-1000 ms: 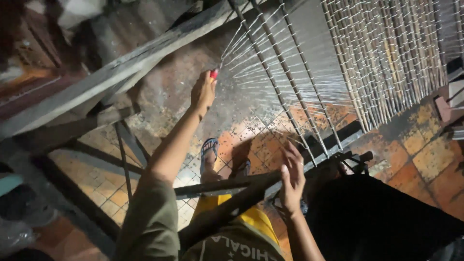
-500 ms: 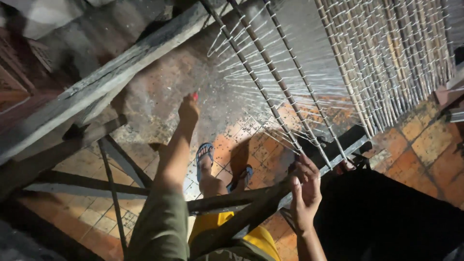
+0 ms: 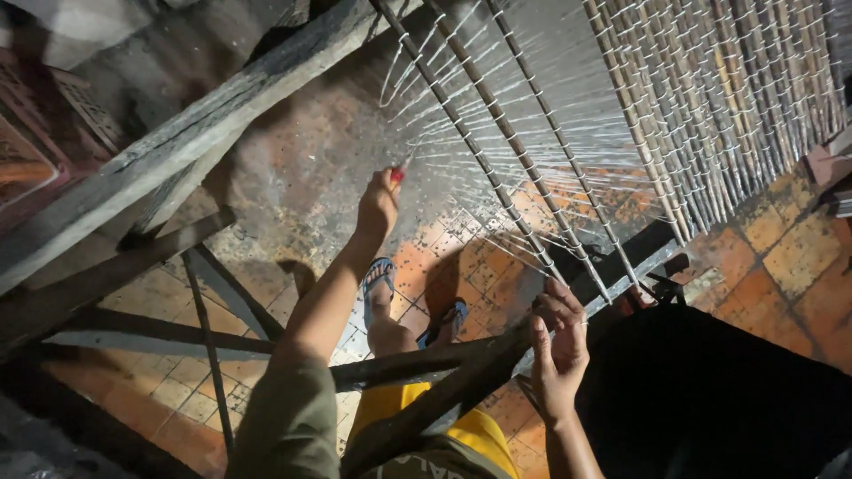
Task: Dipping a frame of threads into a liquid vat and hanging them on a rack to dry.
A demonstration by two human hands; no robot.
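My left hand (image 3: 380,202) is stretched out in front of me and closed on a small red tool (image 3: 398,173), its tip at the loose white strings (image 3: 479,106) of a loom. My right hand (image 3: 559,341) rests with curled fingers on the dark lower bar (image 3: 612,266) of the frame, touching a thin stick (image 3: 532,235) threaded in the strings. A woven mat of many thin sticks (image 3: 737,98) fills the upper right. My feet in blue sandals (image 3: 380,275) stand on the floor below.
A heavy weathered wooden beam (image 3: 177,151) crosses diagonally at the upper left. Dark wooden and metal bars (image 3: 169,341) run below my arms. The floor is worn orange tile (image 3: 799,257). A black mass (image 3: 728,408) lies at the lower right.
My left hand with the red tool has shifted lower and right along the strings. My right hand has slid right along the lower bar. The view has swung.
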